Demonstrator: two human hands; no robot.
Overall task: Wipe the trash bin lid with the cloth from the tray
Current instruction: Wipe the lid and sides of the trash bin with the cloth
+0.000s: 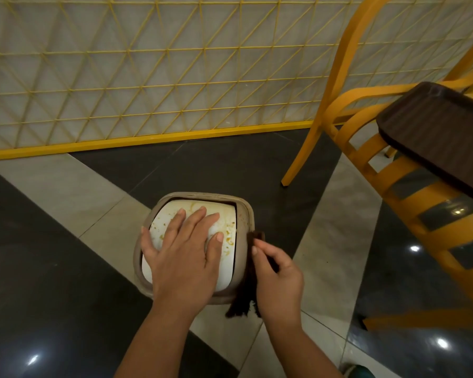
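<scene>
The left hand (185, 249) lies flat with fingers spread on the white swing flap of the trash bin lid (194, 241), most likely to pin the flap so it does not tip inward under pressure. The right hand (277, 274) is closed on the dark brown cloth (246, 285), pressing it against the lid's beige frame along the right edge — the loose end hangs down past the bin's corner. Yellowish smears and crumbs show on the flap beyond the left fingers, so most of the wiping looks still to do.

The bin stands on the floor (66, 241) of grey and pale tiles. To the right, the dark tray (443, 132) rests on the seat of a yellow chair (347, 110), well apart from the bin. A yellow lattice screen (148, 64) runs behind. Nothing blocks the lid itself — only the steadying left hand covers part of the dirty flap and would need shifting.
</scene>
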